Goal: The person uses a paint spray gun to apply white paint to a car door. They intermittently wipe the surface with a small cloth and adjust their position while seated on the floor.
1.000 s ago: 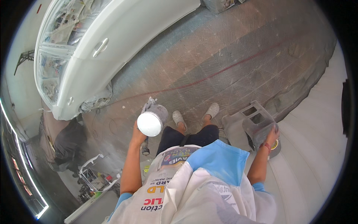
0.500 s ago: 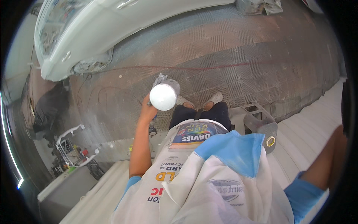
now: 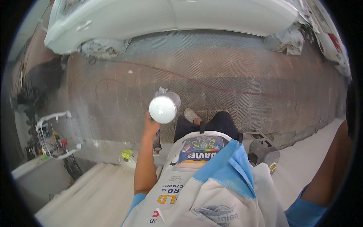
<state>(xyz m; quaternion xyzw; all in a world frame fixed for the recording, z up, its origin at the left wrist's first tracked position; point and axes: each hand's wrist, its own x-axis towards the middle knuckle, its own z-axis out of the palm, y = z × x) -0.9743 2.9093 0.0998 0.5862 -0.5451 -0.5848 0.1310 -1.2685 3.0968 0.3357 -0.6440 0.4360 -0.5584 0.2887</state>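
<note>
Across the floor [image 3: 234,68], the car [image 3: 151,22] stood on our far side, the hose [image 3: 189,79] lying between. We had the spray gun [image 3: 165,109] in our left hand [image 3: 151,126], the frame [image 3: 41,130] farther left, the stand [image 3: 261,151] near right.

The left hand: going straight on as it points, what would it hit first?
Carrying its white-topped cup, the left hand would probably meet the white car's side first. The red hose crosses that line but seems to lie on the floor; depth is unclear.
</note>
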